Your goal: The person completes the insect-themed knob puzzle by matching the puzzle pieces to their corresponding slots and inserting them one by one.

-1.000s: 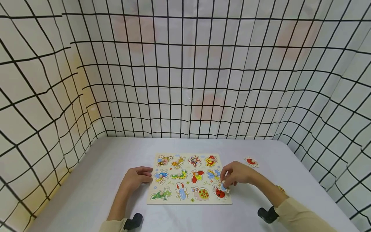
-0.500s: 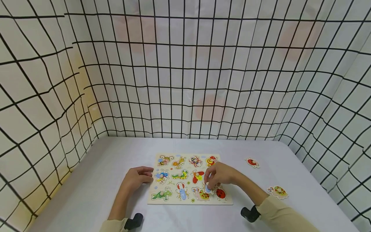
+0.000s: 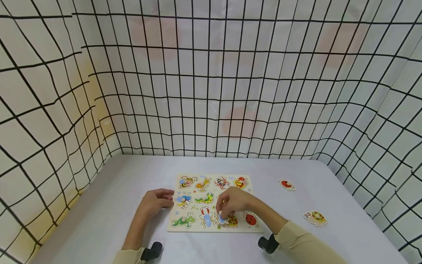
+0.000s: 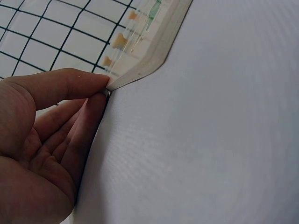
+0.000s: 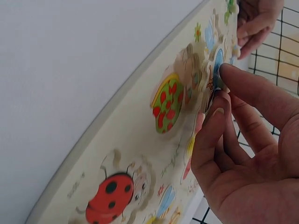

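A wooden puzzle board (image 3: 173,228) with colourful insect pictures lies flat on the white table. My left hand (image 3: 154,202) rests at its left side. In the left wrist view, the thumb (image 4: 77,85) and a fingertip touch the board's corner. My right hand (image 3: 238,201) pinches a blue puzzle piece (image 5: 217,65) between thumb and fingers, low over the bottom row between the beetle picture (image 3: 206,217) and the snail picture (image 3: 233,220). Seen from the right wrist, the piece is tilted up on edge, and the ladybug picture (image 5: 110,198) shows nearer the camera.
To the right on the table lie two loose pieces: a red ladybug piece (image 3: 287,184) farther back and a snail piece (image 3: 315,218) nearer. Several knobbed pieces, such as a green caterpillar (image 3: 204,198), sit in the board. A black grid on white sheets encloses the table.
My right hand has carried the blue piece leftward from the board's right edge, past the ladybug picture, to beside the beetle picture. The snail piece at right has come into full view. The left hand stays put.
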`<action>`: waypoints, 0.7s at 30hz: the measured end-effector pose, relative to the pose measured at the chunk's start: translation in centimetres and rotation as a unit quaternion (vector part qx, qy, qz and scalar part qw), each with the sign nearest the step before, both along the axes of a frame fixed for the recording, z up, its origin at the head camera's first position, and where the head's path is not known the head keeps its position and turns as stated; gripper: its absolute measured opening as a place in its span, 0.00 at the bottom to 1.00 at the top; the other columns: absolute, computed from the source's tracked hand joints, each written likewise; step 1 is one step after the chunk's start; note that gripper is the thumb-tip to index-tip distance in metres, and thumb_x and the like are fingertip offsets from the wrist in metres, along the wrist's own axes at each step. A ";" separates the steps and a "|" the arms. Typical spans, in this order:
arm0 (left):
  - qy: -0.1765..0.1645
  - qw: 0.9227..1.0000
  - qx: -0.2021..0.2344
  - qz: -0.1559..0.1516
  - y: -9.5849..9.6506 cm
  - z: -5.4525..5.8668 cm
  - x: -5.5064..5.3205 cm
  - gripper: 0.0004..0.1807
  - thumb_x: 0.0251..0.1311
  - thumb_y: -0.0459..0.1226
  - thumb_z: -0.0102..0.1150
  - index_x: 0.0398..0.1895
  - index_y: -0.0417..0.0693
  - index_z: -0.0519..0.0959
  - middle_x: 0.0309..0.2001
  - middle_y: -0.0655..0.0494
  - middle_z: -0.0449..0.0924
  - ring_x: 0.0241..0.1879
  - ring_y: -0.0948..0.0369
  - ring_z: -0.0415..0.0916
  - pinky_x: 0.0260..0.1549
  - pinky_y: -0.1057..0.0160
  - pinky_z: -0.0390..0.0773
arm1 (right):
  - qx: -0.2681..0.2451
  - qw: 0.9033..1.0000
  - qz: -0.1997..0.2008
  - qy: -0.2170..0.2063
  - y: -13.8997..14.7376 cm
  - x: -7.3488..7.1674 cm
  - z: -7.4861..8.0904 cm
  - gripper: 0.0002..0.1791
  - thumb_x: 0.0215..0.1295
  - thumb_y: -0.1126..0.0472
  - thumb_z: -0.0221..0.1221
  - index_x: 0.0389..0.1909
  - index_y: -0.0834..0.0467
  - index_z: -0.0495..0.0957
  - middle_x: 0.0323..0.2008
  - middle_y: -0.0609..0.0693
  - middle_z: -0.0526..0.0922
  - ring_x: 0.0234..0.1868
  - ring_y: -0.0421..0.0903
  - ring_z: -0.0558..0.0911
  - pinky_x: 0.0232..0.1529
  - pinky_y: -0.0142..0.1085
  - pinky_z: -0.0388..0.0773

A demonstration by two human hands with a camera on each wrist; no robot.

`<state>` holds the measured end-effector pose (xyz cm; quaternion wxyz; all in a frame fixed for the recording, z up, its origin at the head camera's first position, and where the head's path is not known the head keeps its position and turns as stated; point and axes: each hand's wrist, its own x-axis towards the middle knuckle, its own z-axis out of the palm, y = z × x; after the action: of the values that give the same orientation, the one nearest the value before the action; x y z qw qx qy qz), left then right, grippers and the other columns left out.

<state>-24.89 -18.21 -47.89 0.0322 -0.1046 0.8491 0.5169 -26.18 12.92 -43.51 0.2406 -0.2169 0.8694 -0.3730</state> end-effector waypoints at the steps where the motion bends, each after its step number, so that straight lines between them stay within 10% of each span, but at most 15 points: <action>1: 0.000 1.000 0.001 -0.001 0.0 0.1 0.0 0.18 0.55 0.32 0.71 0.51 0.45 0.86 0.35 0.54 0.85 0.35 0.58 0.78 0.37 0.63 0.78 | 0.003 1.000 0.001 0.004 -0.3 0.0 0.0 0.07 0.48 0.66 0.73 0.27 0.54 0.86 0.19 0.45 0.81 0.24 0.40 0.74 0.28 0.33 0.70; 21: 0.002 1.000 -0.006 -0.004 0.0 0.2 0.1 0.19 0.55 0.32 0.71 0.52 0.44 0.85 0.35 0.54 0.84 0.35 0.58 0.78 0.37 0.64 0.77 | 0.010 1.000 -0.002 0.006 -3.7 0.5 -0.6 0.08 0.46 0.67 0.74 0.26 0.53 0.86 0.18 0.43 0.81 0.20 0.40 0.72 0.23 0.31 0.67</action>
<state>-24.78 -18.21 -47.68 0.0315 -0.1001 0.8528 0.5116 -25.66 9.18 -44.07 0.2366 -0.2149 0.8750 -0.3636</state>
